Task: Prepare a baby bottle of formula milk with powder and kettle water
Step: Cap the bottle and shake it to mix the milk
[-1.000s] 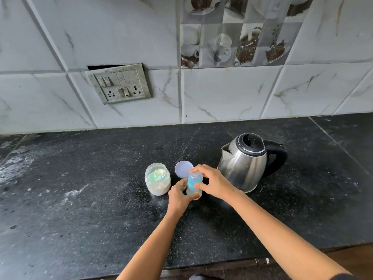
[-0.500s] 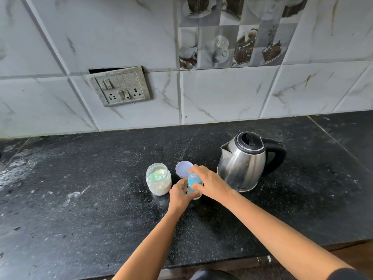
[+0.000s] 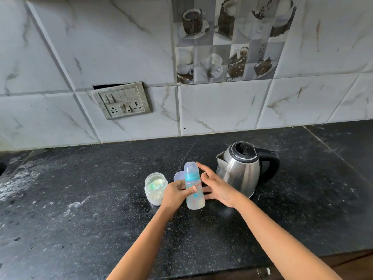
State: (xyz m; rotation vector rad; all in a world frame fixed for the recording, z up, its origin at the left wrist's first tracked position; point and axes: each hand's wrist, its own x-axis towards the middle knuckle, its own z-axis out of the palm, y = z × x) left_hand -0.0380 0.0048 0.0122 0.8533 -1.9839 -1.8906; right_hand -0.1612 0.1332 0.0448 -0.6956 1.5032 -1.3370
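a black speckled table (image 3: pixel 80 229) against a marble-tiled wall, white dust smeared at its far left. left of centre stands an open glass jar (image 3: pixel 155 188) of white powder, its pale lid (image 3: pixel 179 175) lying just behind. the left hand (image 3: pixel 175 194) grips a clear baby bottle (image 3: pixel 193 186) around its middle, thumb curled across the front; the bottle is near upright, blue collar and clear cap on, something whitish at the bottom. the right hand (image 3: pixel 217 186) is spread open just beside the bottle, holding nothing. farther right stands a steel kettle (image 3: pixel 242 168) with a black handle.
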